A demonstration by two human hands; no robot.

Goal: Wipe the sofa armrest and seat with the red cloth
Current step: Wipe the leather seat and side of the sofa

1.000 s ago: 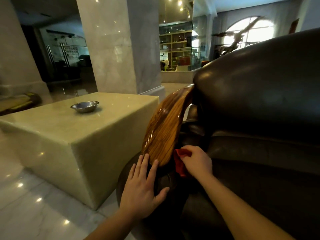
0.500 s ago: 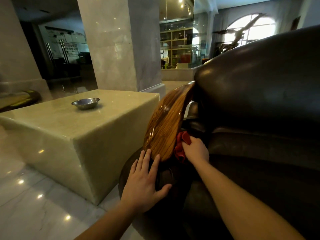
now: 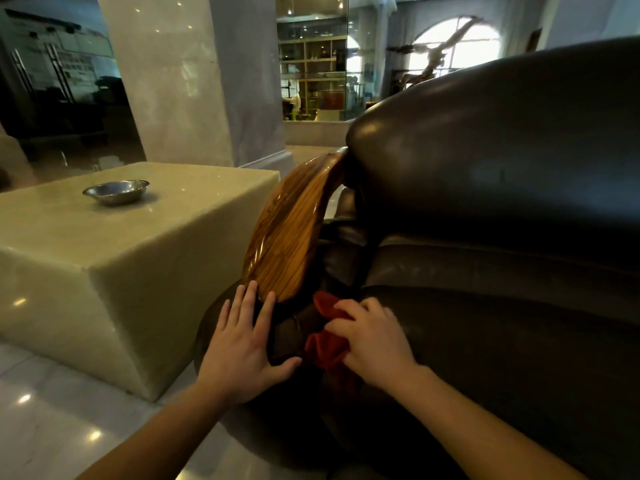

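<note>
Your right hand (image 3: 372,341) bunches the red cloth (image 3: 325,344), fingers curled over it, pressing it on the dark leather at the front end of the armrest (image 3: 287,237), just below the wooden panel's tip. Your left hand (image 3: 242,344) lies flat on the armrest's rounded front, fingers spread, fingertips touching the wood's lower edge. The seat (image 3: 502,341) lies just right of the cloth.
</note>
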